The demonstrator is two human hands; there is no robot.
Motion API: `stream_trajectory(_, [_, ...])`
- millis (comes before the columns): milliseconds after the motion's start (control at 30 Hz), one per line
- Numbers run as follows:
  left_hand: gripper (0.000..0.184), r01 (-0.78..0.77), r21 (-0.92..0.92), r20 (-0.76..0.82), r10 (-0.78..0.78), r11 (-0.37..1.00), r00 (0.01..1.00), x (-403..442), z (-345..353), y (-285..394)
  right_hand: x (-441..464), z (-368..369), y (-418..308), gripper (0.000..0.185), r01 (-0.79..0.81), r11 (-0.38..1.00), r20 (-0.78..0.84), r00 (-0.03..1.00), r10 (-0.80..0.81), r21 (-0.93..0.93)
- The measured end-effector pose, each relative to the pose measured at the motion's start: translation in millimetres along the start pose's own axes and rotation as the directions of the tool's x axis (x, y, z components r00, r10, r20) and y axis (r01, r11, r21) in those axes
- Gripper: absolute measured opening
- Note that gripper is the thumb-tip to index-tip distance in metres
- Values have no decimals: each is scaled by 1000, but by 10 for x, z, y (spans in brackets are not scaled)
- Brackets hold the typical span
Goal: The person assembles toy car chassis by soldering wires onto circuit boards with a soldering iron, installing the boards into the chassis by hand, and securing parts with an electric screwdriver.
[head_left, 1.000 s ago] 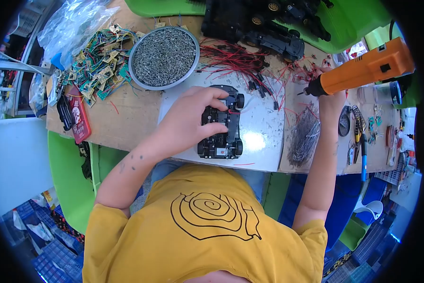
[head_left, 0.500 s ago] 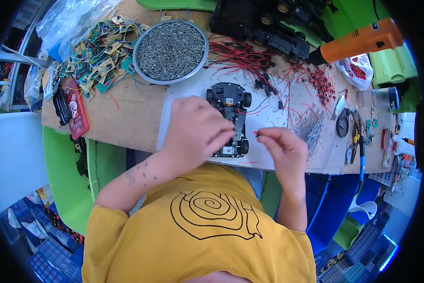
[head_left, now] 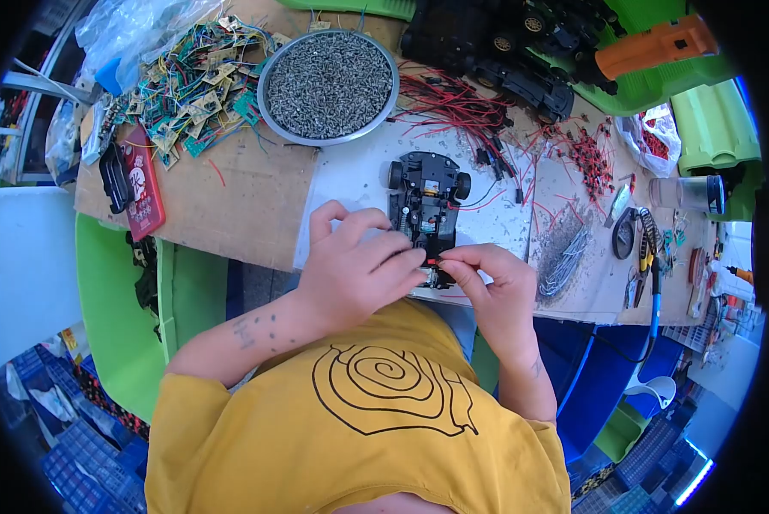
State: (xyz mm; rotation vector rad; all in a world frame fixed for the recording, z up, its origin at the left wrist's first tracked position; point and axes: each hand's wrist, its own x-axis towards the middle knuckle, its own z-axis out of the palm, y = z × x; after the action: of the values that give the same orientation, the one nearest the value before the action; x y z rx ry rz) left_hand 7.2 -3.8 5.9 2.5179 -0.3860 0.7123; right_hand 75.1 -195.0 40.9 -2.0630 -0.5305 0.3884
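Lying beyond the black chassis (head_left: 432,193): grey bowl (head_left: 326,140), red wires (head_left: 455,104), circuit boards (head_left: 198,110).

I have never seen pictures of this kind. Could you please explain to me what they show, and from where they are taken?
There is no robot here: a person works with two bare hands. One camera, worn on the head, looks forward and down, so the person's yellow shirt fills the bottom. On the table, a black toy-car chassis lies on a white board. The left hand is at its near end, fingers bent. The right hand seems to pinch a tiny red part there, too small to identify. Farther away are circuit boards, a bowl of small metal pieces, and red wires.
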Motion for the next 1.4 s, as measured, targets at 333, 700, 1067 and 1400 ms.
stream_trajectory(333, [41,125,-91,239,-100,988,966,-173,-75,-64,218,-45,194,26,645,609,206,745,-634,-461])
stream_trajectory(700, [34,115,-128,230,-83,985,970,-94,-78,-131,373,-74,-47,24,738,458,492,673,-553,-495])
stream_trajectory(1067, [13,272,307,-106,-252,912,962,571,-160,-944,314,-215,-271,39,612,617,231,777,-585,-494])
stream_trajectory(1400, [8,193,454,-209,-106,870,972,625,-92,-1018,1700,-1285,-268,44,398,915,-582,729,-360,-68])
